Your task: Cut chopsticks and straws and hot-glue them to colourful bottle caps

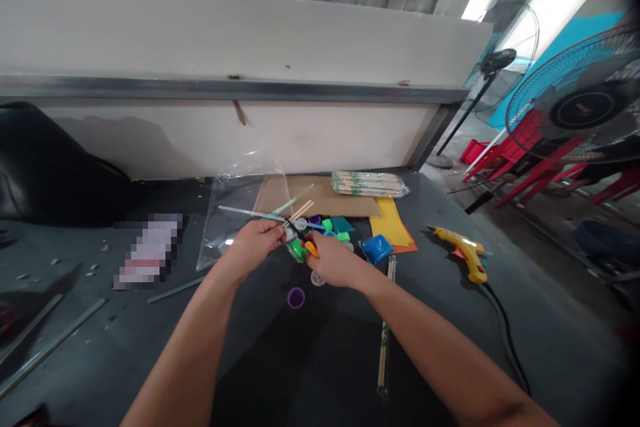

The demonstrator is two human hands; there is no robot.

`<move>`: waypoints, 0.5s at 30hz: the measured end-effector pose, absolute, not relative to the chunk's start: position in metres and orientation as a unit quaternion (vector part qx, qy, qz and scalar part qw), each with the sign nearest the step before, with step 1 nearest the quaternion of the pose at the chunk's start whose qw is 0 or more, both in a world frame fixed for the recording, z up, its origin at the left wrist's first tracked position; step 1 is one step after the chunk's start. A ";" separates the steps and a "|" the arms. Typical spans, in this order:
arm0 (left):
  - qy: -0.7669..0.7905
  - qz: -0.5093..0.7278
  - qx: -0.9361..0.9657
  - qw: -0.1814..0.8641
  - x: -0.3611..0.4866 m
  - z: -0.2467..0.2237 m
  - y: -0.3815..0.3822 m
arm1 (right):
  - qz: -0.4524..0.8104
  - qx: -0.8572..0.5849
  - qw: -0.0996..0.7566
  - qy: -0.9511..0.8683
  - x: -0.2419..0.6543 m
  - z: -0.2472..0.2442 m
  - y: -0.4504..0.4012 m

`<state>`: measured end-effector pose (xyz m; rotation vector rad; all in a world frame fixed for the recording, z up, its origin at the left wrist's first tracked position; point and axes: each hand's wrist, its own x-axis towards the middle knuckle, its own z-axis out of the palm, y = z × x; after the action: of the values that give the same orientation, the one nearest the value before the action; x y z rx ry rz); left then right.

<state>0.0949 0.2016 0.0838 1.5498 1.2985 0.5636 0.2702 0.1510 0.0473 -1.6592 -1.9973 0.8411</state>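
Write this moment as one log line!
left hand holds pale sticks; right hand holds orange-handled tool; table: purple cup, yellow glue gun

Between my left forearm (200, 333) and my right forearm (425, 333), the dark grey tabletop (310, 373) gives me open room, with a small purple round cup (296, 298) standing at its far end. A long, clear-wrapped packet of wooden sticks (383, 353) runs under my right forearm and narrows that side. Farther right, a bare strip separates the shiny blue packet (377, 249) from the yellow glue gun (467, 253). The upright white panel (320, 137) walls off the back.
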 end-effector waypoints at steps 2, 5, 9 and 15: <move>0.542 0.228 0.645 0.488 0.095 0.084 0.202 | 0.330 -0.588 0.218 -0.706 0.269 0.046 0.151; 0.537 0.230 0.662 0.469 0.094 0.081 0.204 | 0.365 -0.575 0.235 -0.693 0.269 0.047 0.150; 0.503 0.241 0.704 0.440 0.091 0.068 0.209 | 0.415 -0.566 0.259 -0.664 0.268 0.046 0.149; 0.453 0.267 0.704 0.477 0.092 0.060 0.211 | 0.576 -0.533 0.290 -0.547 0.266 0.030 0.150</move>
<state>0.0923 0.2115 0.0602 1.7192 1.1068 0.6523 0.2662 0.1498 0.0304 -1.4219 -1.4593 1.5375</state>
